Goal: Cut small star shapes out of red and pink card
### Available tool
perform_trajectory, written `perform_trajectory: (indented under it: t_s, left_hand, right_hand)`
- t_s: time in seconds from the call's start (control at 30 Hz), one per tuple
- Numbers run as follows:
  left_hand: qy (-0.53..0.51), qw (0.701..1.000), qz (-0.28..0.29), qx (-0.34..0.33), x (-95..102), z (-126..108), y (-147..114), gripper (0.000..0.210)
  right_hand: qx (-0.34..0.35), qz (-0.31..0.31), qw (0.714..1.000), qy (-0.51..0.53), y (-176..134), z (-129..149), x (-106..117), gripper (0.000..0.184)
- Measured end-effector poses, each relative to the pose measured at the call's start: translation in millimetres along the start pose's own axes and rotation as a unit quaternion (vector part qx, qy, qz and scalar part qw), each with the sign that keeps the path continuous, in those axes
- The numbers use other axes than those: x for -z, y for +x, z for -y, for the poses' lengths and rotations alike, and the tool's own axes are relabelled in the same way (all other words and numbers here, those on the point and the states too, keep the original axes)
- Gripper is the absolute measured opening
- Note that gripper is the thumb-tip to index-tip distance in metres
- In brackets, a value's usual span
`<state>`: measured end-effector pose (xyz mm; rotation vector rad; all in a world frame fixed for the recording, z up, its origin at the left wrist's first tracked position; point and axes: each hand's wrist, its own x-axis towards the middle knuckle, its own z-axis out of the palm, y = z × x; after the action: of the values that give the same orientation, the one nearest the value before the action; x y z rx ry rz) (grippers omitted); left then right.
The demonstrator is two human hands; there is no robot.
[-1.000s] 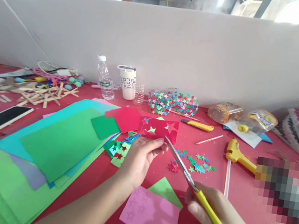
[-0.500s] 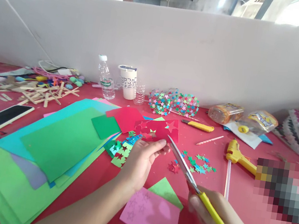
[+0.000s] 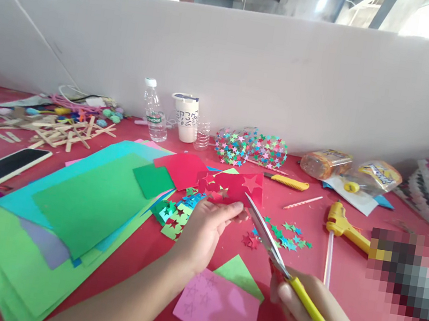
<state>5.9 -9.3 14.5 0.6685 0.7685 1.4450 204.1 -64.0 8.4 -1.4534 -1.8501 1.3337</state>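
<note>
My left hand [image 3: 205, 232] pinches the lower edge of a red paper piece [image 3: 236, 182] between thumb and fingers, above the table. Star-shaped holes run through that paper, and a star outline shows near its right end. Scissors with a yellow handle [image 3: 271, 250] are gripped in my right hand [image 3: 293, 306], blades pointing up and left. Their tips are at the paper's lower right edge; whether they touch it I cannot tell. Beneath my hands lie a pink sheet [image 3: 220, 313] with drawn stars and a light green piece [image 3: 239, 274]. Loose cut stars [image 3: 287, 240] are scattered to the right.
Coloured sheets [image 3: 90, 200] are stacked on the left, beside a phone [image 3: 1, 167] and wooden sticks [image 3: 72, 135]. A bottle [image 3: 156, 118], a cup [image 3: 186, 121] and star-covered rounds [image 3: 251, 147] stand behind. A utility knife [image 3: 288, 182] and glue gun [image 3: 344, 227] lie right.
The red paper has shifted slightly right in my left hand's pinch, and the scissor tips have moved a little right with it. The whole view has drifted slightly.
</note>
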Motion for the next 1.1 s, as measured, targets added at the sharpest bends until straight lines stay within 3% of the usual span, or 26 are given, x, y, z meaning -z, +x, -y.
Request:
perform_trajectory:
  t_s: [0.17,0.5,0.77,1.1]
  left_hand:
    - [0.039,0.999,0.004,-0.002,2.6,-4,2,0.006]
    - [0.119,0.992,0.025,-0.028,12.2,-12,9,0.003]
    - [0.132,0.990,0.027,-0.030,14.4,-13,10,0.007]
    - [0.147,0.987,0.055,-0.036,12.2,-16,9,0.010]
  right_hand:
    - [0.020,0.038,0.999,-0.010,-2,8,11,0.062]
    - [0.022,0.026,0.999,-0.010,-1,13,14,0.066]
    - [0.055,0.028,0.998,-0.015,-1,0,12,0.070]
    - [0.020,0.000,0.999,-0.039,3,14,14,0.066]
